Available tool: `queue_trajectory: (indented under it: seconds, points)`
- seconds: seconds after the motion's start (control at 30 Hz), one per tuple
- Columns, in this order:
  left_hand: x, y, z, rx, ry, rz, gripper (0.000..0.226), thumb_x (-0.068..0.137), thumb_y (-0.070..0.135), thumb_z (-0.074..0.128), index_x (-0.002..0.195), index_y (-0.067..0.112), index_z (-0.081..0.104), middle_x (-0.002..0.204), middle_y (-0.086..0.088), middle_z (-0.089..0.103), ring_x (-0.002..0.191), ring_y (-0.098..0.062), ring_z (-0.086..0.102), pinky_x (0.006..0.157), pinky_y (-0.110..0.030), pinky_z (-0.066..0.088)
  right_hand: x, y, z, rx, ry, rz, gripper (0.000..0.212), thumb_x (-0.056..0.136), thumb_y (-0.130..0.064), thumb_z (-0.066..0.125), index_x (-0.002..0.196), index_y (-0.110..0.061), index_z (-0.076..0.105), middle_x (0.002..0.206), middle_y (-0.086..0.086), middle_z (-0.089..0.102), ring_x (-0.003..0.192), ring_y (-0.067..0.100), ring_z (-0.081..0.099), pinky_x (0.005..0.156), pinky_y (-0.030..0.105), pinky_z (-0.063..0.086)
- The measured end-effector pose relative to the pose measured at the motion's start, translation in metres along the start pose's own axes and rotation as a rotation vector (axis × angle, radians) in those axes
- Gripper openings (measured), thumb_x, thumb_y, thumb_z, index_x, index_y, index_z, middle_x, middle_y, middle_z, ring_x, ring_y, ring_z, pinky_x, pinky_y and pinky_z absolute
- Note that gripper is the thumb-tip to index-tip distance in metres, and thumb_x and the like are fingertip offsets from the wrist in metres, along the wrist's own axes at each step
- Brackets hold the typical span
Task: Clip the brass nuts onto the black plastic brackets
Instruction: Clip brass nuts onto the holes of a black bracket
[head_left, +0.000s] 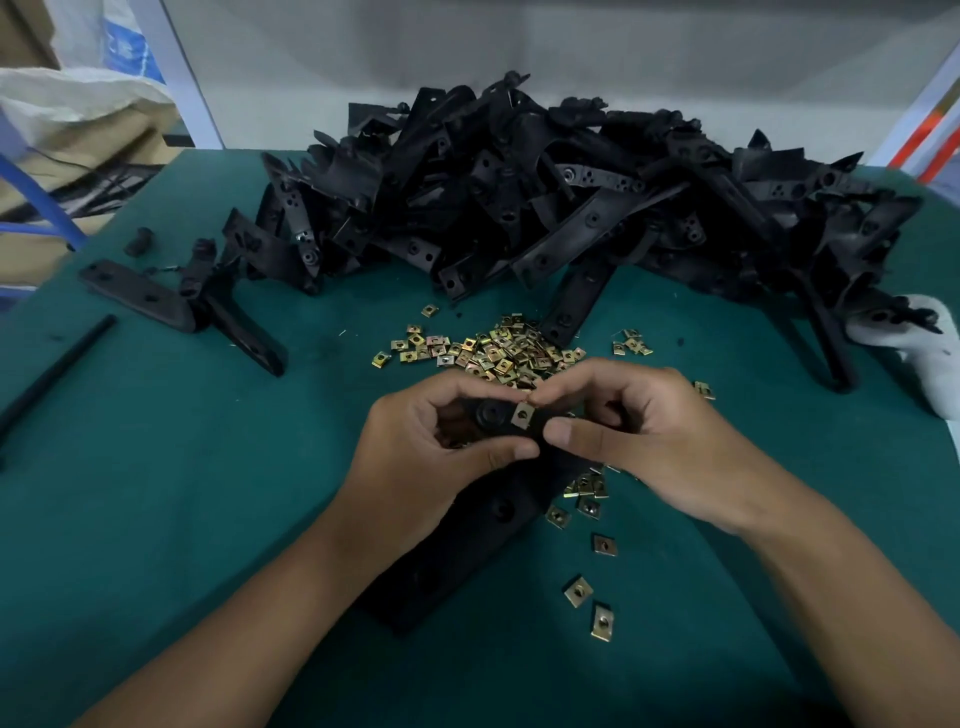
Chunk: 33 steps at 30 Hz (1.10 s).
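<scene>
A long black plastic bracket (462, 551) runs from between my hands down toward me over the green table. My left hand (431, 457) grips its upper end, thumb along the near edge. My right hand (644, 441) pinches a brass nut (523, 415) with finger and thumb against that same end, next to a round hole in the bracket. A heap of loose brass nuts (498, 353) lies just beyond my hands. Several more nuts (587, 499) are scattered beside my right wrist. A big pile of black brackets (545, 192) fills the far side of the table.
Two separate black brackets (182, 306) lie at the left, with a thin black rod (57, 369) near the left edge. A white cloth (930, 353) sits at the right edge. Sacks and cardboard (78, 135) stand beyond the table's far left corner.
</scene>
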<state>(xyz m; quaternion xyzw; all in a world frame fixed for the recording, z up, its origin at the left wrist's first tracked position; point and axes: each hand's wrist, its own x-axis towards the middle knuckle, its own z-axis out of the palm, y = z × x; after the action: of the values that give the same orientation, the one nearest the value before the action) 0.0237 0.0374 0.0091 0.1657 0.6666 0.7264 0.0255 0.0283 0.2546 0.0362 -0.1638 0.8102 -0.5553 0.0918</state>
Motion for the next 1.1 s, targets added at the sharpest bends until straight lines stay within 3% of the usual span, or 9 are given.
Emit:
queue_trajectory:
  seconds: [0.07, 0.2, 0.33, 0.47, 0.63, 0.7, 0.87, 1.0, 1.1]
  points:
    - [0.000, 0.000, 0.000, 0.018, -0.005, -0.012, 0.032, 0.066, 0.023, 0.088, 0.095, 0.029, 0.077, 0.090, 0.002, 0.079, 0.083, -0.008, 0.075, 0.074, -0.016, 0.056, 0.001, 0.000, 0.003, 0.036, 0.015, 0.001, 0.023, 0.084, -0.050, 0.073, 0.105, -0.040, 0.071, 0.090, -0.013, 0.072, 0.073, 0.008, 0.048, 0.067, 0.019, 0.042]
    - [0.001, 0.000, -0.001, 0.068, -0.044, -0.038, 0.031, 0.066, 0.027, 0.087, 0.095, 0.032, 0.075, 0.090, 0.006, 0.078, 0.084, -0.006, 0.073, 0.076, -0.015, 0.055, 0.003, -0.002, 0.015, 0.152, 0.075, 0.033, 0.015, 0.082, -0.039, 0.075, 0.090, -0.026, 0.074, 0.077, -0.011, 0.069, 0.066, 0.002, 0.057, 0.058, 0.012, 0.044]
    - [0.001, 0.000, -0.004, 0.149, -0.110, -0.032, 0.030, 0.071, 0.036, 0.087, 0.097, 0.034, 0.073, 0.091, 0.009, 0.075, 0.085, -0.006, 0.070, 0.078, -0.018, 0.054, 0.002, -0.002, 0.024, 0.205, 0.069, 0.096, 0.017, 0.076, -0.040, 0.078, 0.084, -0.027, 0.072, 0.073, -0.010, 0.067, 0.064, 0.002, 0.055, 0.056, 0.012, 0.042]
    - [0.000, -0.001, -0.005, 0.289, -0.099, 0.030, 0.032, 0.071, 0.047, 0.084, 0.099, 0.039, 0.070, 0.091, 0.012, 0.075, 0.085, -0.007, 0.072, 0.079, -0.021, 0.056, 0.002, -0.004, 0.024, 0.136, 0.047, 0.095, 0.017, 0.082, -0.043, 0.076, 0.085, -0.027, 0.071, 0.072, -0.012, 0.065, 0.066, 0.004, 0.054, 0.058, 0.014, 0.040]
    - [-0.002, -0.003, -0.006, 0.213, -0.086, 0.065, 0.040, 0.064, 0.050, 0.090, 0.096, 0.038, 0.068, 0.088, 0.006, 0.078, 0.083, -0.014, 0.075, 0.080, -0.033, 0.061, 0.000, -0.010, 0.023, 0.168, 0.013, 0.098, 0.015, 0.084, -0.040, 0.075, 0.086, -0.025, 0.074, 0.074, -0.009, 0.066, 0.068, 0.007, 0.057, 0.060, 0.017, 0.043]
    - [-0.004, -0.002, -0.006, 0.168, -0.107, 0.055, 0.040, 0.063, 0.048, 0.092, 0.094, 0.036, 0.068, 0.089, 0.004, 0.078, 0.084, -0.015, 0.076, 0.079, -0.031, 0.060, -0.001, -0.013, 0.022, 0.188, -0.018, 0.128, 0.017, 0.084, -0.041, 0.077, 0.084, -0.025, 0.074, 0.073, -0.004, 0.066, 0.068, 0.013, 0.057, 0.061, 0.026, 0.044]
    - [0.000, 0.006, -0.008, 0.101, -0.237, 0.002, 0.034, 0.064, 0.026, 0.092, 0.091, 0.033, 0.072, 0.086, 0.001, 0.079, 0.080, -0.012, 0.075, 0.075, -0.020, 0.057, -0.002, -0.019, 0.013, 0.244, -0.111, 0.199, 0.009, 0.076, -0.029, 0.078, 0.072, -0.023, 0.073, 0.067, -0.002, 0.063, 0.062, 0.009, 0.053, 0.055, 0.017, 0.041]
    - [0.002, 0.016, -0.015, 0.139, -0.386, -0.061, 0.033, 0.064, 0.028, 0.093, 0.090, 0.029, 0.072, 0.082, -0.010, 0.074, 0.075, -0.020, 0.071, 0.070, -0.028, 0.058, -0.003, -0.024, 0.005, 0.219, -0.264, 0.206, 0.007, 0.076, -0.021, 0.079, 0.073, -0.019, 0.073, 0.069, 0.001, 0.064, 0.067, 0.011, 0.055, 0.064, 0.022, 0.043]
    - [0.001, 0.019, -0.016, 0.150, -0.413, -0.067, 0.032, 0.066, 0.022, 0.093, 0.089, 0.029, 0.071, 0.082, -0.016, 0.072, 0.073, -0.021, 0.067, 0.067, -0.030, 0.054, -0.003, -0.029, 0.003, 0.158, -0.304, 0.204, 0.007, 0.080, -0.023, 0.076, 0.079, -0.016, 0.073, 0.072, -0.001, 0.067, 0.068, 0.008, 0.058, 0.064, 0.017, 0.044]
